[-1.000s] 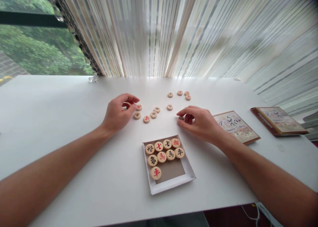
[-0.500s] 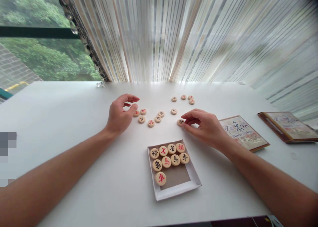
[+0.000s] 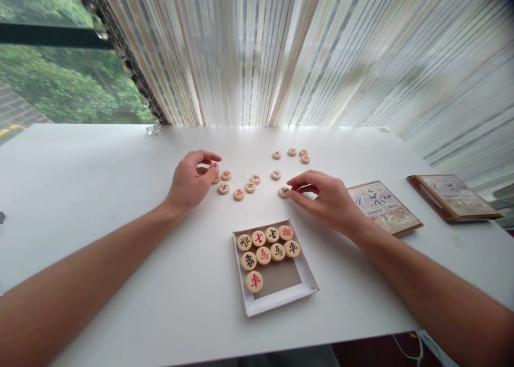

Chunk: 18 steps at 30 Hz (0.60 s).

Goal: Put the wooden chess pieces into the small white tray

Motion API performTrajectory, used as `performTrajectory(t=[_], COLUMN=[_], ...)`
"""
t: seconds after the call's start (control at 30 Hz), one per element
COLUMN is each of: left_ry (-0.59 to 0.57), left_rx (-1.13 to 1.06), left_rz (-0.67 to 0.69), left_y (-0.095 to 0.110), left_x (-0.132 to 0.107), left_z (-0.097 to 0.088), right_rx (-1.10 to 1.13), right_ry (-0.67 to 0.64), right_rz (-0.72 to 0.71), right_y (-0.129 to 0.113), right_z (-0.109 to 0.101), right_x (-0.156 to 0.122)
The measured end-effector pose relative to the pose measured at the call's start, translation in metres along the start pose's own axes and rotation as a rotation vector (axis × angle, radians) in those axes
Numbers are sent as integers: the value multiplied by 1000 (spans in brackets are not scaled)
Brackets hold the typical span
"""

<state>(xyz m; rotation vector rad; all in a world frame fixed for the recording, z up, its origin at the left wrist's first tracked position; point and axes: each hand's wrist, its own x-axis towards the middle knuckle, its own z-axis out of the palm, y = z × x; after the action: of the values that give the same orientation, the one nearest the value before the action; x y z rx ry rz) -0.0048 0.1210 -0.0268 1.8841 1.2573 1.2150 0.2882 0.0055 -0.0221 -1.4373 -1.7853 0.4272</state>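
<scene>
My left hand [image 3: 193, 179] pinches a Chinese chess piece [image 3: 214, 165] with a red character between thumb and forefinger, just above another red-marked piece partly hidden by the thumb. To the right of that hand lie several loose pieces, among them a red one [image 3: 239, 194] and a black one [image 3: 224, 188]. The thumb and fingertips of my right hand [image 3: 321, 195] close on the right edge of a black-marked piece [image 3: 284, 192] on the table. Nearer to me stands a shallow white box [image 3: 281, 301], with rows of chess pieces in its back and left part.
Further back on the white table [image 3: 140, 292] lie more loose pieces [image 3: 292, 152]. Two flat boxes with Chinese chess covers, one [image 3: 385, 209] beside my right forearm and another [image 3: 458, 198] beyond it, rest at the right. A striped curtain [image 3: 241, 51] hangs behind the table.
A red-marked piece now shows raised between my left thumb and forefinger. My right hand stays at the black-marked piece, which shows more fully. The whole view has shifted slightly.
</scene>
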Motion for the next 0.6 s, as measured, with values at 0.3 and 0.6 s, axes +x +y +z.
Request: performTrajectory(t=[0.3, 0.6], left_ry=[-10, -26], left_rx=[-18, -53], left_rz=[5, 29], left_y=[2, 0], left_x=[-2, -3], left_z=[0, 1], right_rx=[-114, -153], right_ry=[-125, -159], right_rz=[-40, -111], right_y=[-5, -2], right_z=[-2, -2], right_x=[0, 0])
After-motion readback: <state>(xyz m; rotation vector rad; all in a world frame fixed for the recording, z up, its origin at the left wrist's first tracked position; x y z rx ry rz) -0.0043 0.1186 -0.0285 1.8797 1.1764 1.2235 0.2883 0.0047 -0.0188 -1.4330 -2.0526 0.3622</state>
